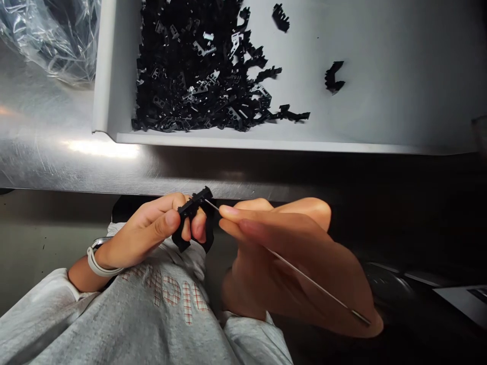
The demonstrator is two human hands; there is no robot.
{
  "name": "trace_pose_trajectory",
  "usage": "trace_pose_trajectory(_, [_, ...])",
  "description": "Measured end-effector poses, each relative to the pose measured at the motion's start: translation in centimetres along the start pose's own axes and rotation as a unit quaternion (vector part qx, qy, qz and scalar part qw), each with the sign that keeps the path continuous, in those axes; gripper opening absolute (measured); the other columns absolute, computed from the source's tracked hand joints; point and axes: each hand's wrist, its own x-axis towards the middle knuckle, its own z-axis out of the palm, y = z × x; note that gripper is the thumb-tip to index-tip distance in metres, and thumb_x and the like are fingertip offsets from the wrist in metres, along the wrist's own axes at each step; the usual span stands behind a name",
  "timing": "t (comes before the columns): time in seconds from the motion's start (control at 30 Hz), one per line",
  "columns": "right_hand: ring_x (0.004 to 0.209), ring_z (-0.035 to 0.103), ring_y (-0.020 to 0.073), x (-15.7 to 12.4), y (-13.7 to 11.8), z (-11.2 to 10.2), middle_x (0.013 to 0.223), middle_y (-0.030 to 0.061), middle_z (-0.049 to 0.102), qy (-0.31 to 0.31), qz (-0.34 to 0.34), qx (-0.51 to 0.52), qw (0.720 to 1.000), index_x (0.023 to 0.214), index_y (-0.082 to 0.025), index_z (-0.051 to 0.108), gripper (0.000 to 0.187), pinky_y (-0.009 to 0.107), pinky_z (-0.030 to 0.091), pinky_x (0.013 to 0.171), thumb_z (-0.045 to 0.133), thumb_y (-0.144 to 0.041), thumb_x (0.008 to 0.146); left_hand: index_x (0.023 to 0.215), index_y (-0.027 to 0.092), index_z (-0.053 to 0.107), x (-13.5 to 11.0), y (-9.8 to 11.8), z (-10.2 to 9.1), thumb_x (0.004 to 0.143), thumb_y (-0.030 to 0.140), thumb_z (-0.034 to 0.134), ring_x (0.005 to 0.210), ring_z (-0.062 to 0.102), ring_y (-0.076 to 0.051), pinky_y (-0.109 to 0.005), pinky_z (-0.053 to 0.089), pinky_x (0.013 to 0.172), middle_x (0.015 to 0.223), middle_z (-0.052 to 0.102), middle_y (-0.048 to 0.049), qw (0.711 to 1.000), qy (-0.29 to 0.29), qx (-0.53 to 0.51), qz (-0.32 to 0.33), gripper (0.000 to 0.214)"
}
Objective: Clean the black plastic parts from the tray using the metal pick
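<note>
My left hand (152, 228) grips a black plastic part (195, 200) between thumb and fingers, in front of the table's near edge. The part is angular, with small teeth along it, and a dark piece of it hangs below my fingers. My right hand (289, 248) is closed in a pinch around a thin metal rod (312, 280). The rod's tip meets or nearly meets the black part; I cannot tell whether it touches. Its thicker rear end lies across the right palm.
A white tray (236, 140) on the metal table (76, 167) holds a heap of small black parts (190, 66), some shiny. Two loose black parts (335, 77) lie apart at its right. Clear plastic wrapping (53, 40) is at the upper left.
</note>
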Motion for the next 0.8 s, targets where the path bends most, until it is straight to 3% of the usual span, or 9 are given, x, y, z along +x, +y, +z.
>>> trace_pose_trajectory(0.23, [0.062,0.064,0.0087,0.0,0.4,0.3,0.088,-0.0076,0.079,0.03,-0.017,0.003,0.999,0.092,-0.019,0.076,0.021,0.028,0.05,0.048,0.082,-0.005,0.078,0.082,0.019,0.059,-0.1,-0.2,0.0,0.102,0.046,0.044,0.086,0.058,-0.017,-0.03,0.045,0.08,0.086,0.058,-0.0042,1.0,-0.005,0.005,0.004,0.037])
trace_pose_trajectory(0.4, [0.063,0.071,0.0104,-0.2,0.5,-0.4,0.088,-0.0084,0.08,-0.017,-0.004,-0.04,0.999,0.097,-0.024,0.076,0.023,0.029,0.056,0.053,0.062,-0.005,0.095,0.079,0.019,0.058,-0.1,-0.2,0.0,0.101,0.048,0.046,0.084,0.056,-0.018,-0.033,0.046,0.082,0.081,0.054,-0.0037,1.0,0.013,0.015,-0.001,0.038])
trace_pose_trajectory(0.53, [0.064,0.071,0.01,0.0,0.5,-0.4,0.089,-0.0079,0.081,-0.031,-0.007,-0.032,0.999,0.096,-0.023,0.074,0.026,0.028,0.057,0.056,0.062,0.0,0.093,0.078,0.019,0.057,-0.1,-0.1,-0.1,0.101,0.05,0.046,0.085,0.057,-0.018,-0.033,0.047,0.082,0.084,0.057,-0.0047,1.0,0.015,0.017,-0.001,0.04])
trace_pose_trajectory(0.73, [0.051,0.062,0.0062,0.3,0.5,0.7,0.079,-0.0101,0.078,0.056,-0.007,-0.009,0.998,0.087,-0.024,0.075,0.017,0.024,0.048,0.043,0.08,-0.008,0.082,0.08,0.019,0.057,-0.2,0.1,-0.1,0.101,0.05,0.046,0.084,0.057,-0.015,-0.027,0.044,0.076,0.084,0.058,-0.0031,1.0,-0.009,0.006,-0.003,0.039])
trace_pose_trajectory(0.8, [0.054,0.064,0.0077,0.3,0.5,0.5,0.08,-0.0102,0.078,0.039,-0.008,-0.025,0.999,0.088,-0.025,0.075,0.017,0.025,0.051,0.045,0.076,-0.008,0.085,0.079,0.019,0.057,-0.3,0.1,-0.1,0.101,0.051,0.047,0.084,0.057,-0.016,-0.028,0.044,0.076,0.084,0.058,-0.0034,1.0,-0.003,0.009,-0.004,0.04])
